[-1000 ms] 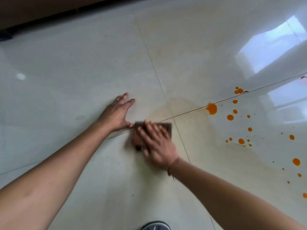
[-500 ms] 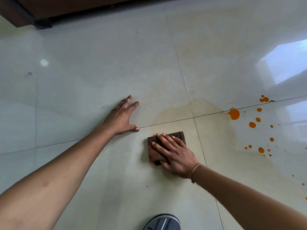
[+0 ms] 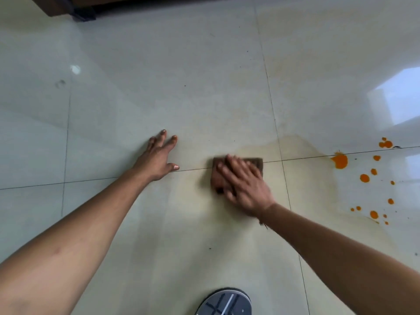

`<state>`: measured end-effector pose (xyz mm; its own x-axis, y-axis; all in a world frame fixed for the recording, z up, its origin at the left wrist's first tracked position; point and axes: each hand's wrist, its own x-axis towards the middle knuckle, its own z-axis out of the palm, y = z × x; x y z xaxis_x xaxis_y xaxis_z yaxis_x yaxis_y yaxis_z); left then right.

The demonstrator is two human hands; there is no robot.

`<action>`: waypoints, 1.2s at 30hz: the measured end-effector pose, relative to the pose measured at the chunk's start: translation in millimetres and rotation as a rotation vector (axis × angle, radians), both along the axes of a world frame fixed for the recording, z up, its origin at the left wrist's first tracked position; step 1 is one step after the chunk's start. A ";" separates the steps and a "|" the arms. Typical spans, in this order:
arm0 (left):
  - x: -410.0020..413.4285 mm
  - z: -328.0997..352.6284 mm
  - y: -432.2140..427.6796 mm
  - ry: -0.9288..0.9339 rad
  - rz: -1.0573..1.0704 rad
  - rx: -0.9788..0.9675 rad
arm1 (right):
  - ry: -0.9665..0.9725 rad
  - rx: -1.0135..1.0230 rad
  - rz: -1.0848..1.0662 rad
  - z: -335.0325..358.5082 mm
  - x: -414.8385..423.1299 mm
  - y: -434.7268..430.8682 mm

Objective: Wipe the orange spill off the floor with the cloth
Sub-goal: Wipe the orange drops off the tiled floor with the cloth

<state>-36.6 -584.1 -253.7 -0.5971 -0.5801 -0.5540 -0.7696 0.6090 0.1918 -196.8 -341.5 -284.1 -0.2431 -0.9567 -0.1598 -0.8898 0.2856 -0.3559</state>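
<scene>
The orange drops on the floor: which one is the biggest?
The blob nearest the cloth, lying just below the tile seam; the other drops, farther right, are all clearly smaller.

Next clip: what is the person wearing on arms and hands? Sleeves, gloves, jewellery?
Both forearms are bare, no sleeves in view. No gloves on the left hand or the right hand. A thin band circles the right wrist; the left wrist is bare. The right hand is blurred, so rings cannot be ruled out.
</scene>
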 end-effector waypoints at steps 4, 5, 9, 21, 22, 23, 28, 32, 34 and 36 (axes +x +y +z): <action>-5.9 1.3 4.0 -0.010 0.031 -0.020 | -0.070 -0.035 -0.045 0.2 47.0 -9.7; -9.5 3.2 5.3 -0.009 0.052 -0.035 | -0.081 -0.041 0.102 -1.1 61.0 17.2; -62.7 6.2 43.0 0.049 -0.040 -0.065 | -0.030 -0.046 0.142 -2.3 -6.8 99.5; -276.0 9.7 132.9 0.027 -0.495 0.041 | 0.063 0.040 -0.424 4.4 -106.0 166.5; -287.7 9.5 141.1 0.020 -0.496 0.052 | 0.077 0.063 -0.564 4.4 -124.2 159.0; -299.3 9.3 148.8 0.004 -0.487 0.060 | 0.069 0.080 -0.683 3.1 -132.5 147.9; -321.2 9.7 164.6 -0.095 -0.450 0.019 | 0.034 0.041 -0.475 -1.4 -70.1 172.3; -319.1 6.1 161.2 -0.069 -0.436 0.033 | 0.059 0.026 -0.525 -0.7 -125.0 183.6; -320.0 2.5 161.9 -0.063 -0.428 0.025 | 0.056 0.047 -0.815 -0.5 -167.5 144.9; -320.6 0.7 160.6 -0.059 -0.428 0.022 | 0.021 0.063 -0.902 -0.2 -171.4 111.8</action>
